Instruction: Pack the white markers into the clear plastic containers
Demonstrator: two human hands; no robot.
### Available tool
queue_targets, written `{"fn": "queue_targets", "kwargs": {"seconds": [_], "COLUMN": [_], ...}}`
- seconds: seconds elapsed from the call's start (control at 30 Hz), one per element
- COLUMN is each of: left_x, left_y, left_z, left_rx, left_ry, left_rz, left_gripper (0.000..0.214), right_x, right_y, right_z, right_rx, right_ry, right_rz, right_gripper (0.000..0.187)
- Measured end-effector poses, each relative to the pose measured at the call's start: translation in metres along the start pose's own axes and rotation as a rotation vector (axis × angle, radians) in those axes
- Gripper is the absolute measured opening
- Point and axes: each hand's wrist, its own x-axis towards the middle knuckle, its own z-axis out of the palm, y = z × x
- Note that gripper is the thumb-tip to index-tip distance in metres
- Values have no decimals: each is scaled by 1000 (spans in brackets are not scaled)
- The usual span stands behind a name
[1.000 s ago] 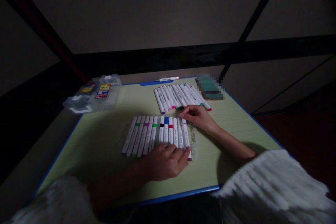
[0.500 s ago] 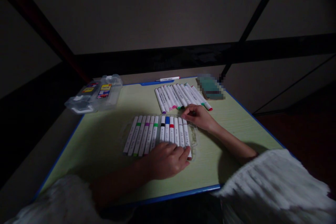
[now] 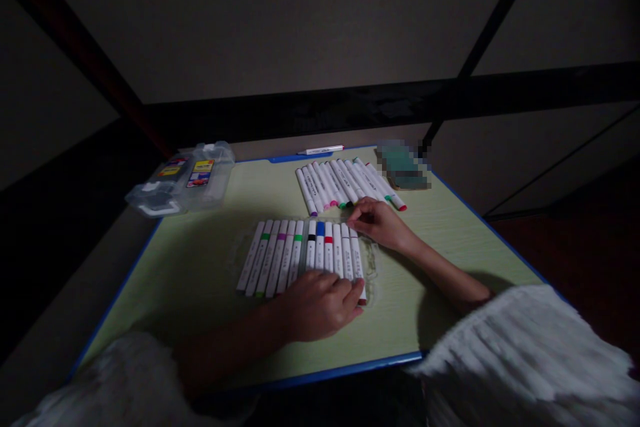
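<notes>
A row of white markers (image 3: 283, 257) with coloured bands lies side by side in a clear plastic tray (image 3: 374, 267) on the table. My left hand (image 3: 320, 303) rests over the lower ends of the right-hand markers, its fingers curled and the index finger and thumb at the bottom of the rightmost marker (image 3: 355, 255). At that marker's top end is my right hand (image 3: 380, 223), with thumb and finger pinched together against it. Several more white markers (image 3: 345, 183) lie in a loose row just beyond the tray.
A clear plastic case (image 3: 213, 180) with colourful labels stands at the table's far left. One single marker (image 3: 323, 150) lies along the back edge by a blue strip. A phone-like green object (image 3: 404, 167), partly blurred, is at the back right. Blue edging (image 3: 370, 365) borders the table.
Both hands stay at the rightmost marker, with hardly any movement. The whole view has shifted very slightly.
</notes>
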Motion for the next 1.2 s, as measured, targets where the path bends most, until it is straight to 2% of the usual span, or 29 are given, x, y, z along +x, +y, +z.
{"fn": "queue_targets", "kwargs": {"seconds": [0.13,0.43,0.53,0.7,0.83,0.9,1.07,1.2], "left_x": [-1,-2,0,3,-5,-15,-47,-68], "left_y": [0,2,4,-3,-27,-44,-93,-115], "left_z": [1,0,0,-12,-29,-34,-30,-20], "left_rx": [-5,-33,-49,-121,-78,-71,-161,-54], "left_ry": [-38,-23,-64,-112,-111,-142,-159,-241], "left_rz": [4,-57,-82,-86,-117,-230,-665,-733], "left_gripper": [28,27,28,30,29,28,29,28], "right_x": [0,-1,-1,-2,-2,-2,-3,-4], "right_y": [-1,-6,-8,-9,-7,-7,-7,-11], "right_z": [0,-1,-2,-2,-2,-2,-3,-5], "right_rx": [-40,-117,-125,-146,-148,-160,-201,-244], "right_ry": [0,13,6,-2,-5,-16,-61,-93], "right_rz": [-15,-53,-64,-87,-108,-113,-117,-157], "right_gripper": [11,7,6,7,8,8,10,14]}}
